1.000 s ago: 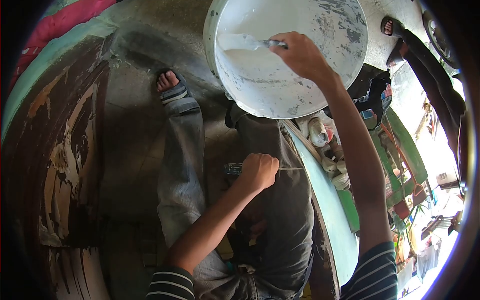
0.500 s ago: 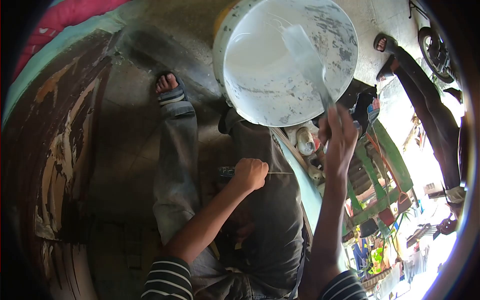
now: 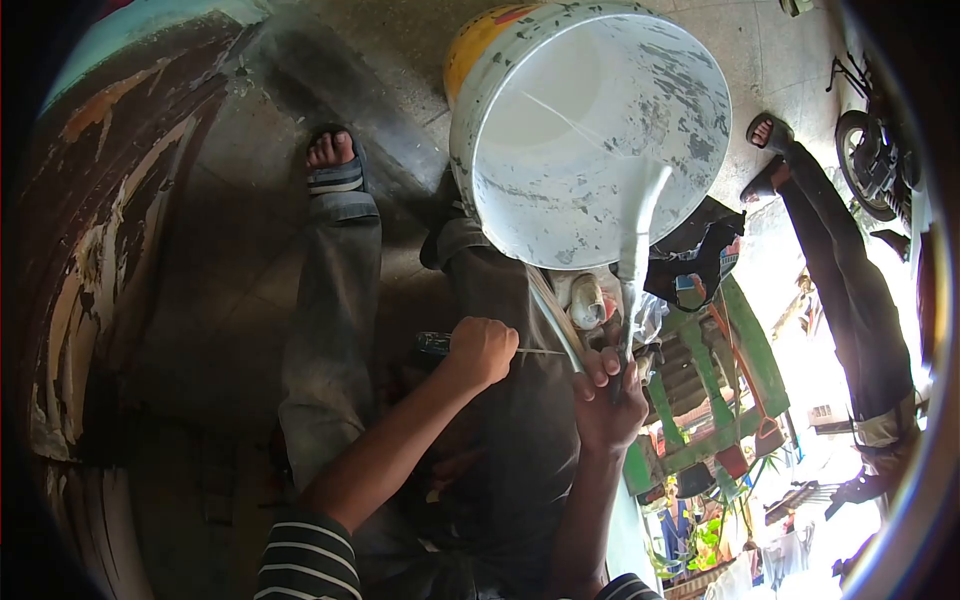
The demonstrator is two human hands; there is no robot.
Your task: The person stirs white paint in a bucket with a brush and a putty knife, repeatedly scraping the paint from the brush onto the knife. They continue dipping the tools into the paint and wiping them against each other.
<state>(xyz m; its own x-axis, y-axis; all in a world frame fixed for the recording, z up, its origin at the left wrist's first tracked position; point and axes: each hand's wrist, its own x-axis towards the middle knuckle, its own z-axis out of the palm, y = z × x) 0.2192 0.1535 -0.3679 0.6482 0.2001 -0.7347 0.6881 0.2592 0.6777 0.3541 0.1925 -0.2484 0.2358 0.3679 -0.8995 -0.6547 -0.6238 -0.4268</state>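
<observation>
A large bucket [image 3: 598, 22] stands in front of my knees, with white paint-like liquid at its bottom and grey flecks on its inner wall. My right hand [image 3: 610, 405] grips a flat-bladed putty knife [image 3: 636, 235], its blade coated white and turned nearly edge-on. The blade's tip overlaps the bucket's mouth, and a thin white strand stretches from near it across the inside. Over my thigh, my left hand [image 3: 483, 355] is a fist around a tool with a dark, shiny handle [image 3: 432, 343]. A thin, straight end sticks out on the fist's right side.
Peeling brown wood [image 3: 95, 270] lines the left. Right of the bucket are a black bag [image 3: 700, 255], a small pale container [image 3: 588, 300] and a green wooden frame [image 3: 750, 345]. Farther right, another person's legs [image 3: 850, 270] stand near a motorbike wheel [image 3: 862, 165].
My right hand has drawn the putty knife back from the bucket's interior and turned it edge-on. The view has shifted a little; my left fist keeps its hold.
</observation>
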